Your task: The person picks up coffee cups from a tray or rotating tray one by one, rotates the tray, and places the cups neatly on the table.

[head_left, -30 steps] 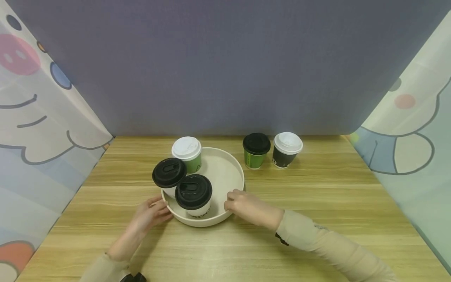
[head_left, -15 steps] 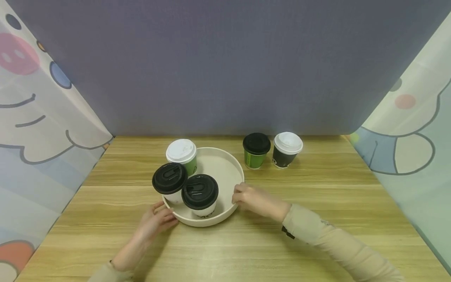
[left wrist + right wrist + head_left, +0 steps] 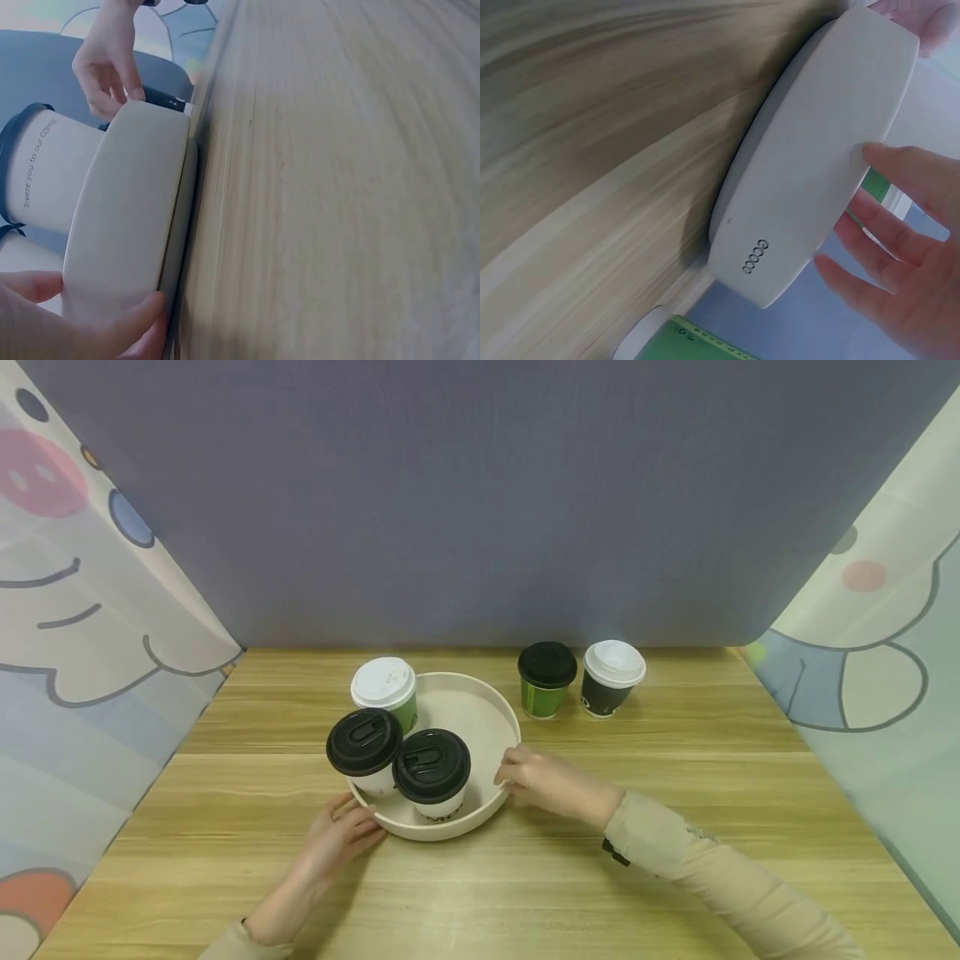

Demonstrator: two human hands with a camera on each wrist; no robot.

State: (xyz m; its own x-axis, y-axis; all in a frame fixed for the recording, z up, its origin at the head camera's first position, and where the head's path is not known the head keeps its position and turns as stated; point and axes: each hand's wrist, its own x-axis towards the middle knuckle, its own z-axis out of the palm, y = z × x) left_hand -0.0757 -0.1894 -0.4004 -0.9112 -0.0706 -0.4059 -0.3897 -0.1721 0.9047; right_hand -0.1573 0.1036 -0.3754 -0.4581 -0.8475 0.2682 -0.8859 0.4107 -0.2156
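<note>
Each grip, left hand (image 3: 341, 828) and right hand (image 3: 546, 783), pinched the wall of the round tray (image 3: 480, 718) toward the worktop's (image 3: 525, 893) far edge, whose lidded cups (image 3: 364, 742), crowded left, could have toppled had uneven lifting tilted it.

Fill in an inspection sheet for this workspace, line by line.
Surface: wooden table, light striped grain.
Job's things: round cream tray with three lidded cups at its left: green cup with white lid at the back, left black-lidded white cup, front black-lidded white cup.
Clutter: green cup with black lid and dark cup with white lid, standing on the table right of the tray.
Grippers: bare hands; left hand grips the tray's near-left rim, right hand its right rim.
Cables: nothing seen.
Surroundings: grey panel behind, cartoon-printed sheets on both sides.
</note>
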